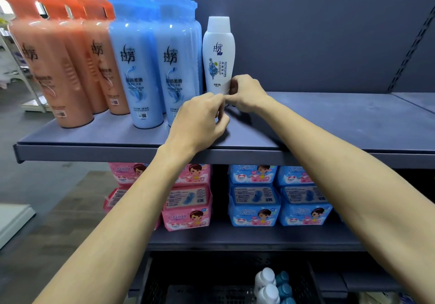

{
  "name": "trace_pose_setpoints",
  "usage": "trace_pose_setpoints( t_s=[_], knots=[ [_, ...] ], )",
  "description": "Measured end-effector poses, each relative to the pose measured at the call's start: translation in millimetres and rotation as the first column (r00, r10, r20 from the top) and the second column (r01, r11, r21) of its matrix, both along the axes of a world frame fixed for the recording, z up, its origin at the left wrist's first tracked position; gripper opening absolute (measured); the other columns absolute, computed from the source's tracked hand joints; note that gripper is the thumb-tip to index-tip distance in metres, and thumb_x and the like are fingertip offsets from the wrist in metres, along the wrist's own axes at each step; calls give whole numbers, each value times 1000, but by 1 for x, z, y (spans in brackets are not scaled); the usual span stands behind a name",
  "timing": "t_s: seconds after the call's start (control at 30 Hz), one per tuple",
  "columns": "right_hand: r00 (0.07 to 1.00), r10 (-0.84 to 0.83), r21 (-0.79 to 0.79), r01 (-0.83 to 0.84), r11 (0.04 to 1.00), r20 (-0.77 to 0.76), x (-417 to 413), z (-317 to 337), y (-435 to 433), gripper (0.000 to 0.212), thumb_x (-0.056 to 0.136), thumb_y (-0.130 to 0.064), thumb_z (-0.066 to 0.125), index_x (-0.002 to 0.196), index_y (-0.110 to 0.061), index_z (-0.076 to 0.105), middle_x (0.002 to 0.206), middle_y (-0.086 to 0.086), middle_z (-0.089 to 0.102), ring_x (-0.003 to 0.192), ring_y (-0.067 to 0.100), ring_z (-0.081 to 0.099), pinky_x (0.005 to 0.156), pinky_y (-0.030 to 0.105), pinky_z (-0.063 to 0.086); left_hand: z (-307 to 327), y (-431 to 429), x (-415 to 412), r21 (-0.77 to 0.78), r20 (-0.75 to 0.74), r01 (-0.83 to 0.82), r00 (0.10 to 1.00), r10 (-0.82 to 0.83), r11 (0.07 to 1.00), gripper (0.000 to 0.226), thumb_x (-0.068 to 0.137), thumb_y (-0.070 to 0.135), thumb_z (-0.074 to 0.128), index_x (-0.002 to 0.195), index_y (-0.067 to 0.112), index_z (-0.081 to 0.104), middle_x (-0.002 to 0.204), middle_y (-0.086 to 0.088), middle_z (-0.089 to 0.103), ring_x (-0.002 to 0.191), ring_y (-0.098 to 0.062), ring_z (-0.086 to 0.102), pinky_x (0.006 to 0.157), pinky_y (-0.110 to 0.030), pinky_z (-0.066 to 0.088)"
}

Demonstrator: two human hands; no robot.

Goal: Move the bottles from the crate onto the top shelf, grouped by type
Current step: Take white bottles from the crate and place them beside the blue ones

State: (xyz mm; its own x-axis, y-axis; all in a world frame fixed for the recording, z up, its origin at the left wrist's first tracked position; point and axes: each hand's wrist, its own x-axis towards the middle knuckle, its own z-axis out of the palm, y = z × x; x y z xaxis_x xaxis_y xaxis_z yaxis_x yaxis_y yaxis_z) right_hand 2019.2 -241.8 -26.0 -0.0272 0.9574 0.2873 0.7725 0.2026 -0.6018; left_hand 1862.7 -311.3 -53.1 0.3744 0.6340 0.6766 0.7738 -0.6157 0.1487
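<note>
Tall white plastic bottle with a white cap (pixel 219 54) is standing upright on the dark grey metal top shelf (pixel 329 120), just right of the blue bottles (pixel 155 63); right hand (pixel 247 93) has its fingers curled round the base; left hand (pixel 200 120) pinches at it from the front; black mesh crate (pixel 164 287) below has more bottles in it.
</note>
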Motion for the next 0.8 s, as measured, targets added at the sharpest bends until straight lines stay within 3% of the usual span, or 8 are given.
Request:
trace_pose_setpoints(
  t_s=[0.2, 0.4, 0.67, 0.8],
  knots=[
    [999, -22, 15, 22, 1000, 43, -1, 0, -3, 23, 81, -27, 73, 90, -9, 62, 81, -1, 64, 77, 19, 56, 52, 22, 38, 0, -1, 0, -3, 9, -9, 1000, 9, 1000, 8, 85, 19, 55, 80, 14, 53, 77, -4, 57, 75, -29, 52, 67, -41, 46],
    [982, -71, 79, 57, 995, 178, 8, 2, -25, 49, 79, -50, 73, 107, -11, 60, 103, 7, 66, 95, 26, 62, 82, 40, 54, 0, 0, 2, 1, -3, -27, 1000, 27, 1000, 10, 85, 21, 54, 81, 11, 55, 77, -6, 58, 74, -30, 52, 65, -39, 44],
    [940, -83, 111, 49, 993, 330, 34, 3, -80, 45, 91, -41, 66, 120, -6, 60, 114, 11, 68, 107, 27, 61, 95, 42, 50, 5, -10, 2, -8, -23, -19, 1000, 19, 1000, 12, 85, 22, 56, 83, 11, 57, 77, -3, 61, 75, -28, 56, 64, -38, 46],
    [941, -80, 132, 38, 991, 330, 38, 5, -114, 47, 91, -41, 67, 122, -6, 60, 116, 9, 69, 108, 25, 62, 95, 41, 50, 5, -31, 3, 73, 20, 92, 995, -94, 993, 13, 78, 31, 63, 82, 19, 60, 70, 8, 59, 66, -13, 54, 59, -35, 49]
  ],
)
